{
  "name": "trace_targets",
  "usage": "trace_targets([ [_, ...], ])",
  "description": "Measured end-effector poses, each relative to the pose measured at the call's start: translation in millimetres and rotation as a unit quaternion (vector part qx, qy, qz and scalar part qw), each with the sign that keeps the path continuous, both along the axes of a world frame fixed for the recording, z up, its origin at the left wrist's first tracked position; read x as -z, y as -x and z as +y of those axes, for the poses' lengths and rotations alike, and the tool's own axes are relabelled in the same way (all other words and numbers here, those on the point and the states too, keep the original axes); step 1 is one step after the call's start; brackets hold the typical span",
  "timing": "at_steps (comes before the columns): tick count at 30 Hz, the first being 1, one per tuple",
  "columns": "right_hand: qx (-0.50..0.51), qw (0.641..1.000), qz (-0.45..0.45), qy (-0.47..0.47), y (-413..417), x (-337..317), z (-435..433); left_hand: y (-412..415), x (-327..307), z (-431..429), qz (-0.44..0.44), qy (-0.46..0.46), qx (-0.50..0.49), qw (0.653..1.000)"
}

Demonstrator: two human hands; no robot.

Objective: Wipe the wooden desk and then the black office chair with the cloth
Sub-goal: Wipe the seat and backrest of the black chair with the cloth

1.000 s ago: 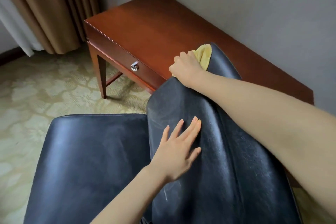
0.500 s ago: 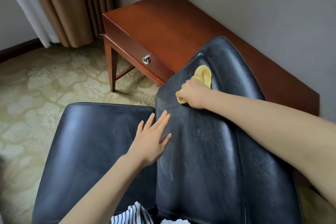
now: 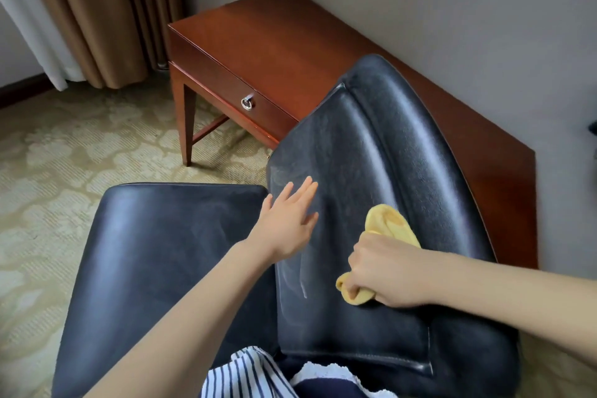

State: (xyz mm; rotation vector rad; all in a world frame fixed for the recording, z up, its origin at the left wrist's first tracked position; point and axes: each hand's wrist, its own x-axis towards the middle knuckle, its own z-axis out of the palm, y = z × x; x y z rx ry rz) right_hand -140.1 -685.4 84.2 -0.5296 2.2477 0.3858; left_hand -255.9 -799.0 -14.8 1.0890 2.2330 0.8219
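The black office chair (image 3: 371, 155) fills the middle of the view, its seat to the left and its leather backrest to the right, with pale wipe streaks on it. My right hand (image 3: 384, 271) is closed on the yellow cloth (image 3: 389, 223) and presses it against the lower middle of the backrest. My left hand (image 3: 290, 220) lies flat with fingers spread on the backrest's left edge, holding nothing. Behind the chair, along the grey wall, runs the reddish wooden desk (image 3: 268, 39).
The desk has a drawer with a metal ring pull (image 3: 247, 103) and a tapered leg (image 3: 187, 126). Brown curtains (image 3: 97, 10) hang at the back left. Patterned beige carpet (image 3: 64, 171) covers the floor. A striped garment (image 3: 245, 375) shows at the bottom edge.
My right hand has dragged the cloth from the top of the backrest down to its lower middle. My left hand has slid left to the backrest's edge.
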Motion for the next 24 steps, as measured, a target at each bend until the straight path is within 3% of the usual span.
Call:
trace_targets([
  [4,-0.05,0.999,0.004,-0.005,-38.6,-22.1,-2.5,-11.3,-8.1,28.1,-0.022,-0.032,0.051,0.998],
  [10,-0.039,0.993,0.109,0.009,-52.3,-39.6,18.2,-19.4,-3.6,43.4,-0.049,-0.031,0.094,0.994],
  [14,-0.025,0.986,0.162,-0.014,-10.5,-46.1,39.8,-14.8,-1.4,40.1,-0.022,-0.027,0.103,0.994],
  [19,-0.017,0.982,0.158,-0.098,60.0,-35.2,65.5,-14.4,-0.8,34.2,0.009,-0.031,0.092,0.995],
  [24,-0.043,0.965,0.211,-0.153,127.2,-16.2,81.3,-8.2,11.9,16.2,0.037,0.036,0.037,0.998],
])
